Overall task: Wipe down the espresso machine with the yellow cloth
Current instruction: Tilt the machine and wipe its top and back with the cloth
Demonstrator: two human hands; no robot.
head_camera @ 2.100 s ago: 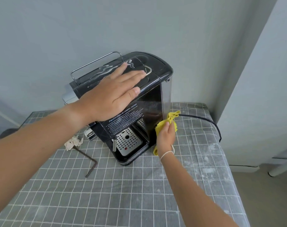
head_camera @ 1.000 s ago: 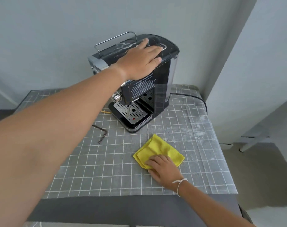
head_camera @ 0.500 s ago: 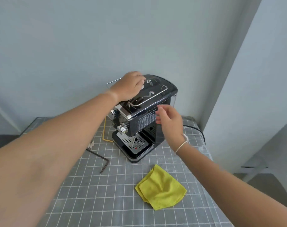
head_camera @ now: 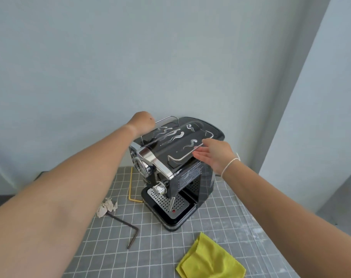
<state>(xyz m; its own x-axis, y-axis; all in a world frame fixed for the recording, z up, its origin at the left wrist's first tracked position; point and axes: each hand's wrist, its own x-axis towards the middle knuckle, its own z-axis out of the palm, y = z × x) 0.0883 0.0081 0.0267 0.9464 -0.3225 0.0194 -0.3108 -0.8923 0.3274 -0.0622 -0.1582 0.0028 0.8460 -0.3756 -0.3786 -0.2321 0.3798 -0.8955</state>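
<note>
The black and chrome espresso machine [head_camera: 187, 178] stands on the grey checked table, its front turned to the lower left. My left hand [head_camera: 143, 121] reaches over its far left side; only the wrist and back of the hand show, and the fingers are hidden behind the machine. My right hand [head_camera: 215, 155] is against the machine's right upper edge, fingers straight along the side and thumb by the wire rail on top. The yellow cloth [head_camera: 210, 261] lies folded on the table in front of the machine, with no hand on it.
The checked table cover [head_camera: 226, 221] ends at a pale wall behind and a wall corner on the right. Left of the machine lie a crumpled paper scrap [head_camera: 107, 207], a bent dark metal rod [head_camera: 130, 229] and a thin yellow rod [head_camera: 131, 185].
My right hand left the yellow cloth on the table and rose to the machine's right side. My left hand slid from the top to the far left side. The machine's front has swung further left.
</note>
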